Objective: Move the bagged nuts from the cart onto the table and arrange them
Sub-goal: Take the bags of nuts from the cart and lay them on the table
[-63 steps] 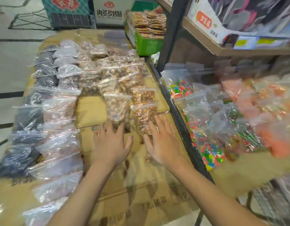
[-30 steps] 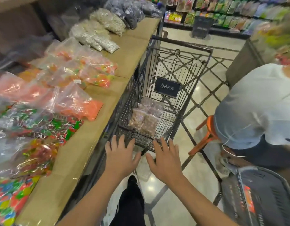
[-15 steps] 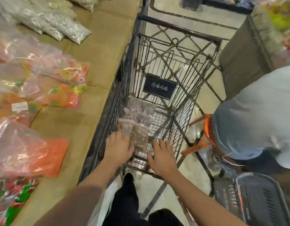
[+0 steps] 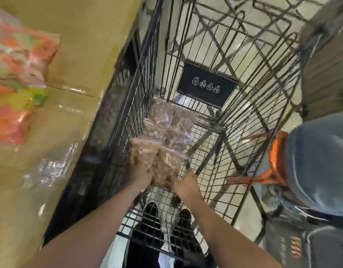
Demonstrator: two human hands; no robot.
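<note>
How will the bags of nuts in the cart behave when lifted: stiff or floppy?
Probably floppy: the bags of nuts are thin clear plastic, creased around loose contents. Likely slippery too, since the film looks glossy. Both the left hand and the right hand grip them, which suggests some weight.

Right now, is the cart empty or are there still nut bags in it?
Not empty. Clear bags of nuts lie inside the wire cart; the left hand and right hand grip the nearest ones.

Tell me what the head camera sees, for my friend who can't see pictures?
Two hands, left hand and right hand, grip bags of nuts inside a wire shopping cart. A cardboard-topped table stands to the left.
</note>
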